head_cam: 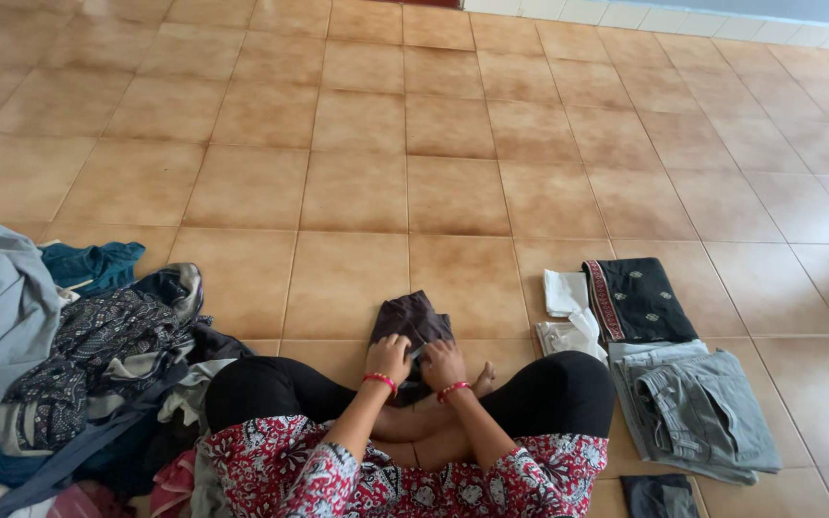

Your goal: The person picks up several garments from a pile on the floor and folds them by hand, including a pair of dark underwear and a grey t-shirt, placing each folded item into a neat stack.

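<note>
I sit cross-legged on a tiled floor. A small dark grey-brown folded garment (412,319) lies on the tiles just in front of my legs. My left hand (389,358) presses on its near left edge with curled fingers. My right hand (443,364) grips its near right edge beside the left hand. Both wrists wear red bead bracelets. The near part of the garment is hidden under my hands.
A heap of unfolded clothes (79,355) in grey, teal and patterned black lies at my left. At my right sit folded items: a black embroidered cloth (640,299), white cloths (566,312), grey-green trousers (698,408) and a dark piece (659,496). Tiled floor (453,144) stretches ahead.
</note>
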